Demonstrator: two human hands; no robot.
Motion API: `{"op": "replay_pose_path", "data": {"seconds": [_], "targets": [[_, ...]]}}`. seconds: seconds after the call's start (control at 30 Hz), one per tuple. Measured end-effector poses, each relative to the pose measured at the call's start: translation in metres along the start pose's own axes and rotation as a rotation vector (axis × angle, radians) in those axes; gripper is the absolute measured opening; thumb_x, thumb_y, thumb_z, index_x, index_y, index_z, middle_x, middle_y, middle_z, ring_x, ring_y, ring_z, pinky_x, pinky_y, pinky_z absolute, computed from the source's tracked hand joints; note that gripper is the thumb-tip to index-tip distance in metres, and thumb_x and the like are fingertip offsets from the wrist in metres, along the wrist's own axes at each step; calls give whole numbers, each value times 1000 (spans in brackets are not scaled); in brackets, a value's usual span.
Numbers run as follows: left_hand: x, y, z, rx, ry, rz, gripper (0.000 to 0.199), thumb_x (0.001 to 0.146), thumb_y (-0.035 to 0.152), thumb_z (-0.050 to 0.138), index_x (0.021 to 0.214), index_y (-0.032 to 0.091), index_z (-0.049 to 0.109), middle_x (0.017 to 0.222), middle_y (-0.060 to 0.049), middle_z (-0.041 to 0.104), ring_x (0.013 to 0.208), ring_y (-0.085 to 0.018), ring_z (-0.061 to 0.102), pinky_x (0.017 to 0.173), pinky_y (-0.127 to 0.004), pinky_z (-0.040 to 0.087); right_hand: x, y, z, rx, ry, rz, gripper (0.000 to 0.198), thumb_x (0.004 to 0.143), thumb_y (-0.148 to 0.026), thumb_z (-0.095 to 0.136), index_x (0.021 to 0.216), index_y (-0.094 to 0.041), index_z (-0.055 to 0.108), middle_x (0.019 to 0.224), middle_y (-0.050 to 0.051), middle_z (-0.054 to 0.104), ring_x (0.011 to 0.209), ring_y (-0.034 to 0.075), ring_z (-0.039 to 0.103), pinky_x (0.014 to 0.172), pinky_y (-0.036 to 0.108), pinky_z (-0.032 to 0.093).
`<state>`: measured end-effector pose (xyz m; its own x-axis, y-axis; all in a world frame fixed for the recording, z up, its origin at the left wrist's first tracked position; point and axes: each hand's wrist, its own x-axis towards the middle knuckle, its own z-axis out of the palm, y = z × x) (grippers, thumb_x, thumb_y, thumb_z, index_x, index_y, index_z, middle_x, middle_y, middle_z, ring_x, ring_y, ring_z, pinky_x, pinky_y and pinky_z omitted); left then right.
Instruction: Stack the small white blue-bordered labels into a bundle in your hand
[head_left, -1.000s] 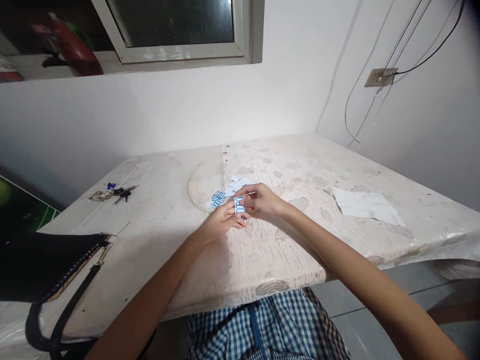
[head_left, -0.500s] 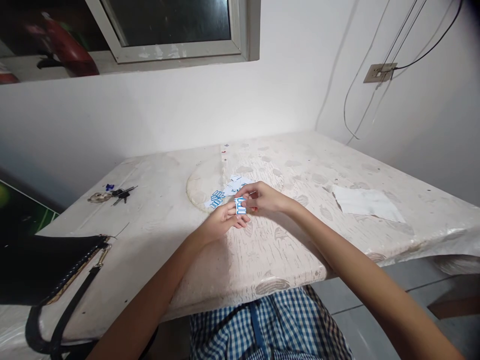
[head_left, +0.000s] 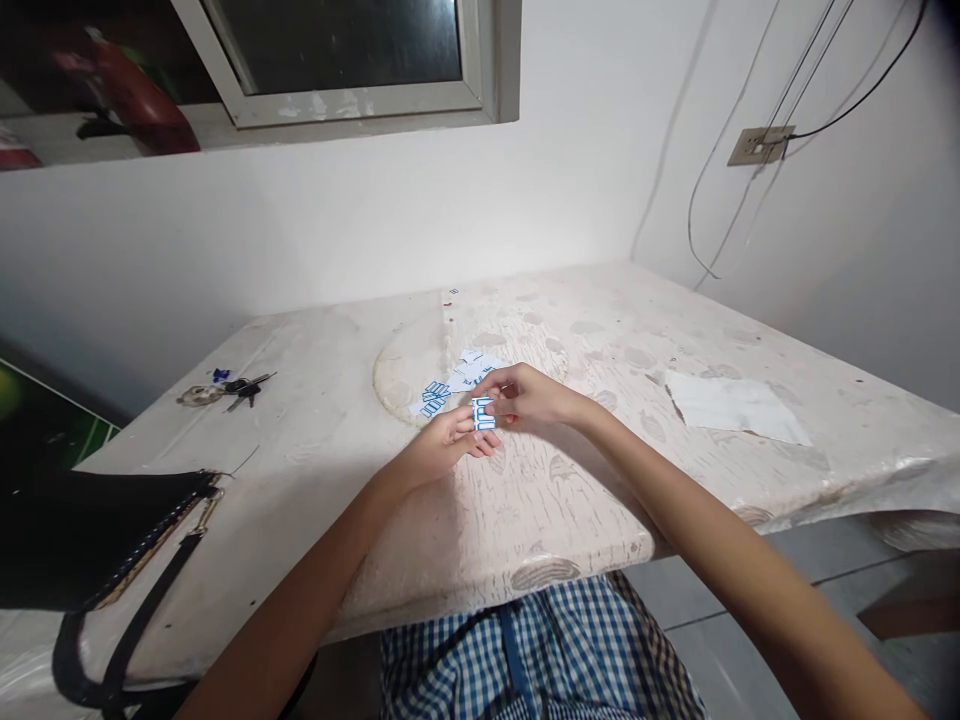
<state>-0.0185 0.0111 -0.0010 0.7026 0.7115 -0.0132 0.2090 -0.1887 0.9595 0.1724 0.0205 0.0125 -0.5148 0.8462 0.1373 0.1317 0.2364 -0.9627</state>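
Between my two hands, above the table, is a small white card with blue markings (head_left: 484,414). My left hand (head_left: 442,442) grips its lower left side with thumb and fingers. From the right, my right hand (head_left: 525,395) pinches the same card near its upper edge. Just beyond lies a loose pile of white paper pieces (head_left: 471,370), partly hidden by my right hand. Several blue-outlined cards (head_left: 433,397) lie to its left. Whether more than one card is in my hands, I cannot tell.
A cloth-covered table (head_left: 570,500) stands against the wall. Keys (head_left: 244,388) lie at the left, behind a black bag (head_left: 105,540) with a strap. A white cloth or paper piece (head_left: 735,405) rests on the right. Above, a red bottle (head_left: 139,95) leans on the window sill.
Both hands stay in almost the same place, still holding the card, which has shifted very slightly. The pile and the other things lie as before.
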Motion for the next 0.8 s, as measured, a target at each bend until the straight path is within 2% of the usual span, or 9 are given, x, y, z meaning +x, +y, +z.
{"op": "replay_pose_path", "data": {"seconds": [0.23, 0.47, 0.63, 0.8], "targets": [[-1, 0, 0, 11, -13, 1, 35, 83, 31, 53, 113, 13, 51, 90, -10, 66, 77, -17, 63, 72, -31, 48, -1, -5, 3, -30, 25, 13, 20, 73, -6, 55, 91, -10, 62, 66, -2, 45, 48, 7, 43, 46, 22, 38], [-1, 4, 0, 9, -14, -3, 32, 83, 33, 54, 109, 14, 55, 87, -10, 66, 77, -17, 63, 72, -30, 48, 0, -7, 4, -51, 42, 55, 15, 73, -12, 58, 87, -8, 62, 59, -2, 47, 43, 8, 45, 41, 22, 38], [-1, 2, -1, -3, -12, -5, 36, 81, 33, 57, 111, 14, 55, 85, -9, 66, 77, -18, 63, 71, -30, 47, 2, -5, 3, -89, 18, 66, 5, 77, -14, 59, 78, -9, 60, 51, -3, 49, 40, 7, 45, 41, 21, 40], [-2, -2, -3, -24, -6, -5, 37, 82, 33, 56, 114, 14, 54, 87, -9, 67, 76, -18, 62, 72, -31, 46, 4, -4, 3, -135, 22, 46, 9, 82, -14, 60, 74, -10, 58, 52, -6, 49, 41, 5, 44, 40, 16, 37]]}}
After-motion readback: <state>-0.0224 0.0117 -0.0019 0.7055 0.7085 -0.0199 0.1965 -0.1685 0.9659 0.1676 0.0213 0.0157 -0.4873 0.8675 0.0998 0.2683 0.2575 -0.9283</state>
